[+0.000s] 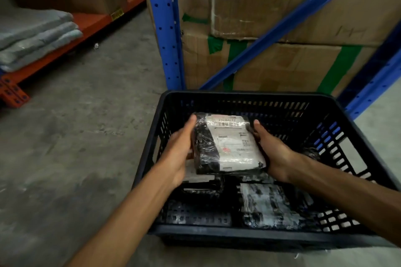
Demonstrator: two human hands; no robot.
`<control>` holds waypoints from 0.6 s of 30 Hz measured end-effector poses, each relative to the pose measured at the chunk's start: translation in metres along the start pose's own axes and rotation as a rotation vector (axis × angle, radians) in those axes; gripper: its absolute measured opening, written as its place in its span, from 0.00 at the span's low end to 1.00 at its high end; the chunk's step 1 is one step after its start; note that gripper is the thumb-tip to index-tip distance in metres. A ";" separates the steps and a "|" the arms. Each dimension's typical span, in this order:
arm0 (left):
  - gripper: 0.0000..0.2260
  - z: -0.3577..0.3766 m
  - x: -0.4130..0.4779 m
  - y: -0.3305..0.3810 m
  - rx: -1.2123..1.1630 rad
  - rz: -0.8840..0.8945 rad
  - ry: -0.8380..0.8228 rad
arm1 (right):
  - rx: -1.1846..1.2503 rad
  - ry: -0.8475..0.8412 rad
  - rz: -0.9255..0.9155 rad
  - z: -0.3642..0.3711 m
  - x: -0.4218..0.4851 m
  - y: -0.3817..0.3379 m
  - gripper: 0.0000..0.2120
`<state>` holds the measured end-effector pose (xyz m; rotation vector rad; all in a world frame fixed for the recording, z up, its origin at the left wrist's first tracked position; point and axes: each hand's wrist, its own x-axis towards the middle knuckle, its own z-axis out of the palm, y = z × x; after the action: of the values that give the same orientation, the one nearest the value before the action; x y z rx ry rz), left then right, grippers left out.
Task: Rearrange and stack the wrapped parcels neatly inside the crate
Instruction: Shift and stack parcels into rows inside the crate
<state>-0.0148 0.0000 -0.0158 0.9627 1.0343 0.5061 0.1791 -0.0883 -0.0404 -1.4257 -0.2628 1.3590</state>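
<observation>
A black slotted plastic crate (pixel 245 235) stands on the concrete floor. Inside it, both hands hold one black wrapped parcel (pixel 227 144) with a white shipping label facing up. My left hand (pixel 176 154) grips the parcel's left side and my right hand (pixel 274 150) grips its right side. The parcel sits above other parcels in the crate. One wrapped parcel (pixel 268 206) lies at the crate's near right, and another (pixel 201 182) is partly hidden under my left hand.
Blue steel racking (pixel 165 28) with taped cardboard boxes (pixel 282 28) rises right behind the crate. An orange shelf beam (pixel 71 41) on the left carries folded grey pads (pixel 36 37). Bare concrete floor (pixel 86 136) lies to the crate's left.
</observation>
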 end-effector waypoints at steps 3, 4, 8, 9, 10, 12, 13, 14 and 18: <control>0.16 0.008 0.003 -0.014 0.100 0.082 0.042 | -0.055 -0.053 -0.099 0.011 0.001 0.006 0.14; 0.16 0.006 0.007 -0.015 0.106 0.090 0.070 | -0.045 -0.059 -0.135 0.015 0.003 0.009 0.11; 0.17 -0.008 0.030 -0.009 0.322 0.143 0.153 | -0.010 -0.061 -0.250 0.034 0.017 0.022 0.10; 0.18 -0.012 0.037 -0.009 0.396 0.163 0.175 | -0.017 -0.057 -0.264 0.038 0.023 0.024 0.10; 0.19 -0.016 0.044 -0.009 0.468 0.179 0.202 | -0.024 -0.064 -0.258 0.041 0.031 0.027 0.11; 0.22 -0.024 0.059 -0.013 0.631 0.187 0.288 | -0.082 -0.081 -0.200 0.046 0.044 0.033 0.14; 0.23 -0.025 0.065 -0.015 0.742 0.178 0.332 | -0.157 -0.070 -0.170 0.048 0.049 0.038 0.17; 0.24 -0.024 0.069 -0.017 0.868 0.172 0.364 | -0.269 -0.057 -0.155 0.050 0.052 0.044 0.21; 0.28 -0.012 0.072 -0.035 1.108 0.223 0.425 | -0.534 0.029 -0.231 0.057 0.053 0.059 0.29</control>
<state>0.0049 0.0408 -0.0829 2.0198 1.6477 0.2949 0.1210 -0.0406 -0.1023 -1.7833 -0.7922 1.1198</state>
